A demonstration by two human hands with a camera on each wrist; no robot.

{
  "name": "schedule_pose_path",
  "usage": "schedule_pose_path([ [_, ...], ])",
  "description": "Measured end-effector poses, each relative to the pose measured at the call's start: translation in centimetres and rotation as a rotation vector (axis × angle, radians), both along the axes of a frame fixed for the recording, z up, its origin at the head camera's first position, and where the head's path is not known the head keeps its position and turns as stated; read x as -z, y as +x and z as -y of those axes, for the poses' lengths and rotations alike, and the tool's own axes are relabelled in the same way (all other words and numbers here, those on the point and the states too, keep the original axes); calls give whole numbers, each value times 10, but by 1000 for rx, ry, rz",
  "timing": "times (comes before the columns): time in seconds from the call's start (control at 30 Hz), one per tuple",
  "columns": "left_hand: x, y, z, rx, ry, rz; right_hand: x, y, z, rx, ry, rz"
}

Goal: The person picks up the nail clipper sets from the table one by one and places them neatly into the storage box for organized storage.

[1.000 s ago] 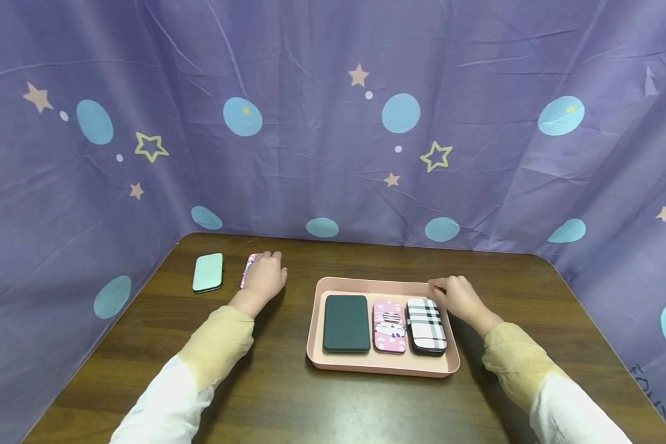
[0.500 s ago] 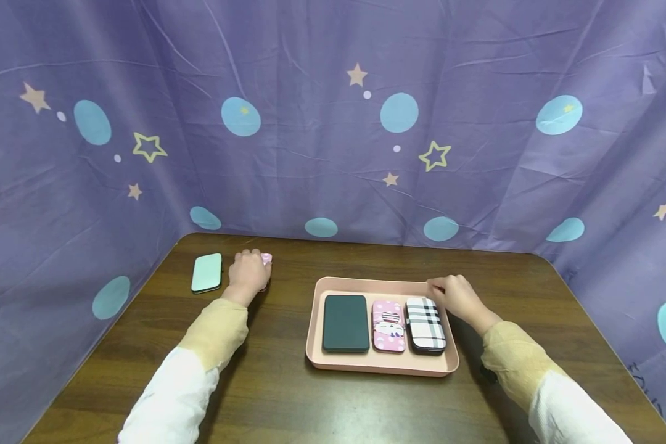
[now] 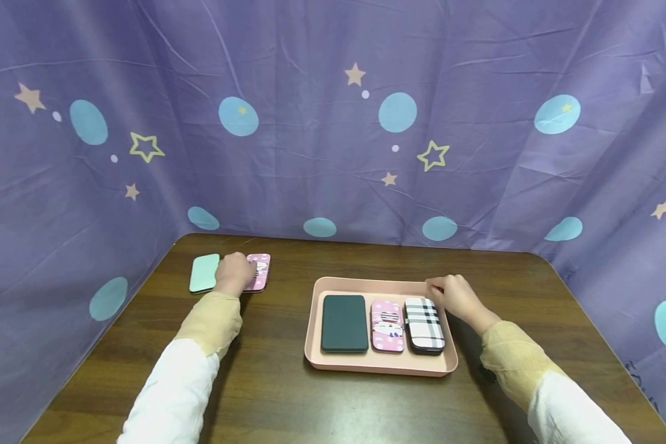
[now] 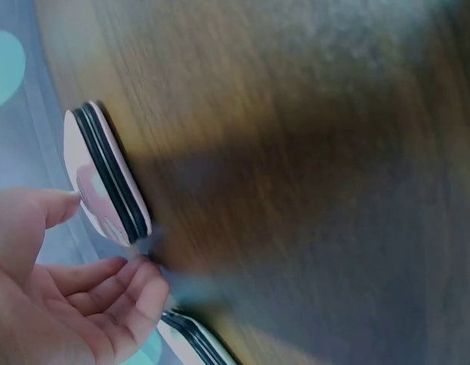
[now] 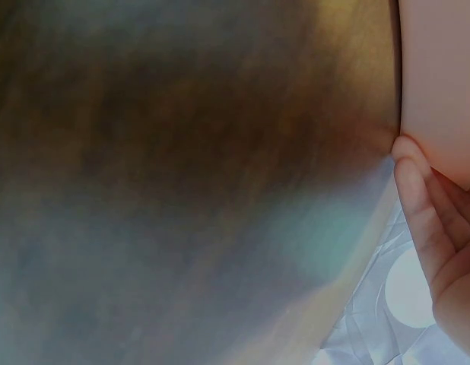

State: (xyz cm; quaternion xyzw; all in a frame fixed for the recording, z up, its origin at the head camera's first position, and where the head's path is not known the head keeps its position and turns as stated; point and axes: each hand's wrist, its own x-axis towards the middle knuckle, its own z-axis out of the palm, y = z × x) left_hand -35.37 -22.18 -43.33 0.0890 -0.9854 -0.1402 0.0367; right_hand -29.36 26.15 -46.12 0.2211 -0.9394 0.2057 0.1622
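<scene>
pink case [image 3: 263, 271] sits left of the tray [image 3: 366, 286] | our left hand [image 3: 235, 272] is loose by it, not gripping; right hand [image 3: 455, 297] pinches the tray's rim | probably light, stiff, slick-ish, we'd grab its long edges

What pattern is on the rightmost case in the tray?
The case is plaid, with dark stripes on white; it shows best in the head view.

The peach tray [image 3: 380, 370] holds a dark-green case [image 3: 345, 324], a pink cartoon-print case [image 3: 387, 327] and a black-and-white plaid case [image 3: 425, 325], with a mint case [image 3: 203, 272] and pink-and-white case [image 3: 261, 271] to its left.
</scene>
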Motion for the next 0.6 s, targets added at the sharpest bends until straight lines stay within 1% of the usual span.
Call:
schedule_pose_path([
  [0.27, -5, 2, 4, -11, 35, 41, 0, 0, 0, 10, 2, 14],
  [0.43, -7, 2, 3, -49, 86, 71, 0, 1, 0, 9, 4, 13],
  [0.6, -8, 2, 4, -78, 129, 83, -1, 1, 1, 10, 5, 11],
])
